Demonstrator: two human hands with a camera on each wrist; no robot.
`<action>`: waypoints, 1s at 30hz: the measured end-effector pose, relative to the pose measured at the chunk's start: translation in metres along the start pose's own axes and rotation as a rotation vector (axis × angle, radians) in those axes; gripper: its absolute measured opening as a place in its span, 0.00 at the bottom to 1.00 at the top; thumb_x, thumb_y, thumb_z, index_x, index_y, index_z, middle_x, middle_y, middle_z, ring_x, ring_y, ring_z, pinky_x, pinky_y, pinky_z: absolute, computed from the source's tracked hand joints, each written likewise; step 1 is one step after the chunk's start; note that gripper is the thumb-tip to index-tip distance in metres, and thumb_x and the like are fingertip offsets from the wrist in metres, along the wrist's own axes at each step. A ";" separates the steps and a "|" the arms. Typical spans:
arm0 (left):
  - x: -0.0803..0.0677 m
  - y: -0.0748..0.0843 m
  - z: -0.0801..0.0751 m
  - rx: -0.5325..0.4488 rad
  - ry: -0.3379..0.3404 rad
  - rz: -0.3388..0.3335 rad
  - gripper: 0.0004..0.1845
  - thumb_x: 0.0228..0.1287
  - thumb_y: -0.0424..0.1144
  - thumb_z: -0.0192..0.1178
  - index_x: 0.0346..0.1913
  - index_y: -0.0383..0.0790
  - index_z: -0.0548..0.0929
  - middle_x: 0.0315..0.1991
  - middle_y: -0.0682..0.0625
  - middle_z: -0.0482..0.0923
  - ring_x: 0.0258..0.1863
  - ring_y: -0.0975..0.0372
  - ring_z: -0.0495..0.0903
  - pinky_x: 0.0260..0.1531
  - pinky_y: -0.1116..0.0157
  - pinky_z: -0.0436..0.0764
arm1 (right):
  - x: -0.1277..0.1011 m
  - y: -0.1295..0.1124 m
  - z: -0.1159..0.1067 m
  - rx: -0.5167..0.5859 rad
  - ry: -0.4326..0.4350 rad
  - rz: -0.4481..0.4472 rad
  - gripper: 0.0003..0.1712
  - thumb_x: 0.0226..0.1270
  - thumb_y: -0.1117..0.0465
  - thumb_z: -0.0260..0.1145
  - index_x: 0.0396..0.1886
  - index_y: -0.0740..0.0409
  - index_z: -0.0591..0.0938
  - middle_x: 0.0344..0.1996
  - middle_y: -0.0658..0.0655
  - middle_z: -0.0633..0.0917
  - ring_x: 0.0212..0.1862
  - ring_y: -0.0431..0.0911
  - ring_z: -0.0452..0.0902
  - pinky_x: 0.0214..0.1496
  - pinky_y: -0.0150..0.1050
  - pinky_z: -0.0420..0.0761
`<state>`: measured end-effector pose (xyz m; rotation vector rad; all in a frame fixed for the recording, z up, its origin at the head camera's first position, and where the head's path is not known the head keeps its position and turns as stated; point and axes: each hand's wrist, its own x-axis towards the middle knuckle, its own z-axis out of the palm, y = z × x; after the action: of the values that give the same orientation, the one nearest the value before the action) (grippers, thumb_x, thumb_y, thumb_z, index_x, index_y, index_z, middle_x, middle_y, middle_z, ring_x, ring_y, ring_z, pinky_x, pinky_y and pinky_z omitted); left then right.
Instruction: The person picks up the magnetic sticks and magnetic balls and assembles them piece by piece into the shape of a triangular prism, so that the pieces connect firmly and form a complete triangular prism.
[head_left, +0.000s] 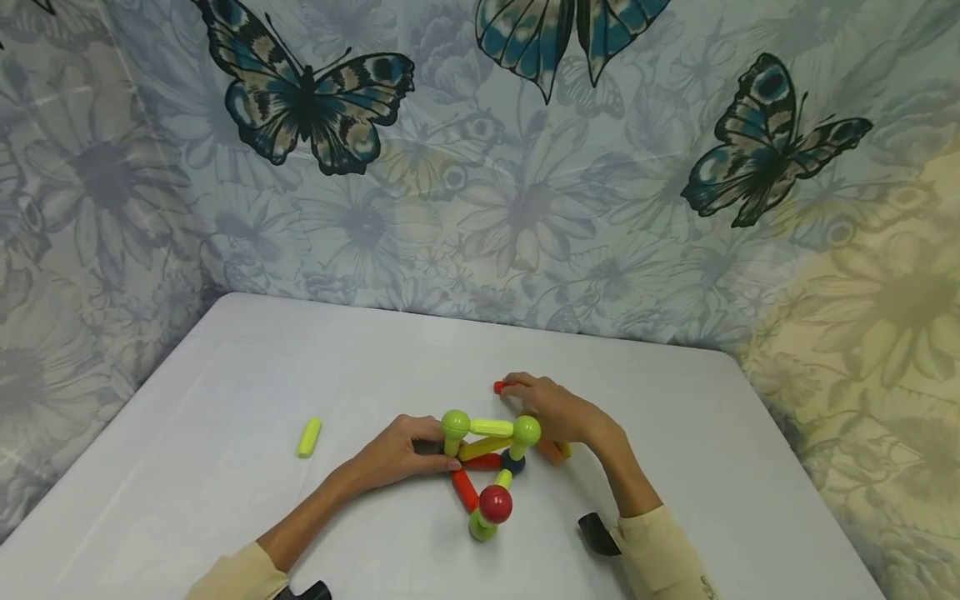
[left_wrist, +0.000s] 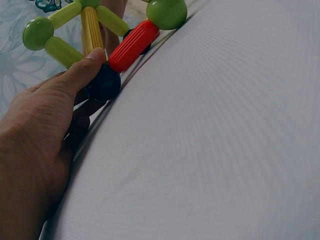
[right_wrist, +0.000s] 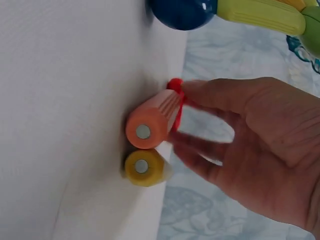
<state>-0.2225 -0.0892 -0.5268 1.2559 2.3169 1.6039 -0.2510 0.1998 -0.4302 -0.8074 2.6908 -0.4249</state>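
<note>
A magnetic ball-and-rod frame stands on the table, with light green balls (head_left: 527,431) on top, red and yellow-green rods, and a red ball (head_left: 496,504) at its near corner. My left hand (head_left: 393,454) holds this frame at a lower dark blue ball (left_wrist: 105,84), the thumb lying across it. Beyond the frame, on the right, my right hand (head_left: 558,410) pinches a red magnetic rod (right_wrist: 176,85), partly hidden by the fingers. Right beside those fingers, an orange rod (right_wrist: 150,119) and a yellow rod (right_wrist: 146,167) lie side by side on the table.
A loose yellow-green rod (head_left: 309,437) lies on the white table (head_left: 360,358), left of the left hand. Behind the table hangs a floral cloth with butterflies (head_left: 306,100). Black wrist straps show at the right sleeve (head_left: 663,546) and the left sleeve (head_left: 240,573).
</note>
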 end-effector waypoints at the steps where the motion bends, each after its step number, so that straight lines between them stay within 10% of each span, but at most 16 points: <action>1: 0.000 0.000 0.000 0.000 -0.001 -0.002 0.13 0.66 0.44 0.73 0.51 0.50 0.90 0.45 0.56 0.90 0.44 0.70 0.84 0.51 0.68 0.84 | 0.000 0.000 0.000 -0.026 0.031 0.009 0.28 0.72 0.68 0.68 0.71 0.59 0.77 0.68 0.62 0.77 0.63 0.61 0.76 0.67 0.59 0.79; 6: 0.001 0.001 0.001 -0.005 -0.006 -0.009 0.13 0.65 0.44 0.73 0.52 0.49 0.90 0.45 0.55 0.91 0.44 0.70 0.84 0.51 0.68 0.84 | 0.001 0.002 0.003 -0.102 0.081 0.083 0.25 0.73 0.66 0.68 0.68 0.51 0.80 0.51 0.59 0.82 0.48 0.50 0.76 0.54 0.49 0.83; 16: 0.001 0.003 0.000 0.007 0.004 -0.010 0.13 0.65 0.43 0.74 0.51 0.49 0.90 0.46 0.55 0.91 0.45 0.71 0.84 0.52 0.68 0.84 | 0.000 0.000 -0.004 -0.042 0.068 0.187 0.19 0.73 0.69 0.66 0.61 0.58 0.80 0.48 0.57 0.86 0.48 0.49 0.79 0.58 0.49 0.84; 22: 0.000 0.004 0.000 0.004 0.002 -0.026 0.13 0.65 0.44 0.74 0.52 0.49 0.90 0.46 0.55 0.91 0.46 0.71 0.84 0.53 0.68 0.84 | -0.021 -0.009 -0.033 0.025 0.218 0.027 0.22 0.63 0.74 0.70 0.58 0.66 0.82 0.42 0.57 0.85 0.44 0.48 0.79 0.49 0.44 0.86; 30: 0.001 0.003 0.000 0.009 0.004 -0.015 0.13 0.65 0.43 0.74 0.51 0.49 0.90 0.46 0.56 0.91 0.45 0.71 0.84 0.52 0.68 0.84 | -0.059 -0.042 -0.062 -0.032 0.273 -0.266 0.16 0.58 0.73 0.75 0.41 0.51 0.86 0.41 0.45 0.84 0.47 0.39 0.77 0.48 0.35 0.85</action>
<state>-0.2213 -0.0886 -0.5235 1.2361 2.3329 1.5940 -0.2062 0.2124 -0.3471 -1.2030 2.8495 -0.5929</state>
